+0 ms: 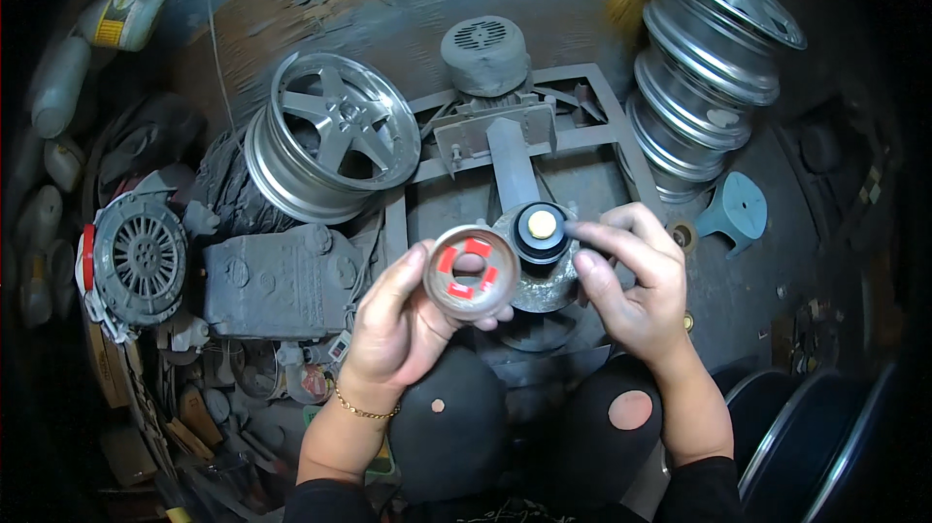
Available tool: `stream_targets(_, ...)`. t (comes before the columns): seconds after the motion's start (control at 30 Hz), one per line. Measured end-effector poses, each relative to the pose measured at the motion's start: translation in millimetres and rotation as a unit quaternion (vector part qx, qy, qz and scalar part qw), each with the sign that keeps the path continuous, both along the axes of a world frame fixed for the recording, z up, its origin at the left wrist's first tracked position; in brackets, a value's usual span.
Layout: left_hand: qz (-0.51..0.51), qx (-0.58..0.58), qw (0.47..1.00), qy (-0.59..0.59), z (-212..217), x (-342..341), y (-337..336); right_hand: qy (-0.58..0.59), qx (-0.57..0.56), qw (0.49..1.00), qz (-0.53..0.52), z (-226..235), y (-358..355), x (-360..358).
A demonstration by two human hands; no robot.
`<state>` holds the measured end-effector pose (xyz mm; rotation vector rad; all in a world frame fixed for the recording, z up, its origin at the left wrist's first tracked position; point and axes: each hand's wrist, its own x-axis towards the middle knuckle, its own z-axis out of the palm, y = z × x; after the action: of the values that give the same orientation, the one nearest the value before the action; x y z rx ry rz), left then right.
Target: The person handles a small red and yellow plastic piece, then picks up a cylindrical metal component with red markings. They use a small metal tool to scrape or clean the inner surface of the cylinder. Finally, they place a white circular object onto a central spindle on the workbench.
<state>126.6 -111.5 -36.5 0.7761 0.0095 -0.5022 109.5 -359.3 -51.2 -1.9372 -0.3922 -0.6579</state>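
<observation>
My left hand (400,314) grips a round, brownish ring-shaped cap (499,304) by its rim, fingers behind and thumb at the edge. Its inner face points up, with several red patches around a central hole. Just right of it, a black round hub (529,247) with a brass-coloured bolt head (542,224) in its middle sits on a grey metal disc (544,292) of the machine. My right hand (636,280) is beside the hub, holding nothing that I can see. Its index fingertip reaches the hub's right edge; whether they touch I cannot tell. The thumb is apart from that finger.
Behind stands a dusty motor (483,52) on a metal frame (587,101). A spoked wheel rim (335,130) leans at left, near a grey battery (277,280) and a round motor (136,261). Stacked rims (704,86) and a pale-blue stool (735,207) are right.
</observation>
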Motion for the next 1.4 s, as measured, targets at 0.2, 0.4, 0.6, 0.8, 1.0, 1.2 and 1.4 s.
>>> stream_targets(0.2, -0.025, 0.098, 0.995, -0.028, 13.0, -18.3, -0.5, 0.117, 0.038, 0.982, 0.147, 11.1, 15.6, -6.6)
stream_targets(0.4, 0.003, 0.199, 0.974, -0.107, 27.3, -33.4, -2.0, 0.154, 0.053, 0.971, 0.173, 19.2, 23.9, -18.0)
stream_targets(0.6, 0.004, 0.256, 0.945, -0.202, 32.8, -43.1, 9.2, 0.163, 0.049, 0.971, 0.167, 26.4, 31.2, -26.1)
stream_targets(0.8, -0.025, 0.318, 0.923, -0.216, 30.6, -38.5, 13.3, 0.081, -0.019, 0.983, 0.161, 26.7, 39.0, -31.8)
stream_targets(1.0, -0.077, 0.396, 0.885, -0.232, 19.6, -11.7, 20.7, 0.047, -0.126, 0.983, 0.123, 47.4, 29.8, -26.3)
stream_targets(1.2, -0.222, 0.364, 0.875, -0.228, 35.5, 15.7, 30.3, 0.058, -0.171, 0.970, 0.162, 67.9, 8.7, -17.2)
stream_targets(1.4, -0.225, 0.346, 0.877, -0.247, 32.0, 6.7, 30.2, 0.136, -0.135, 0.969, 0.158, 53.6, 8.6, -29.3)
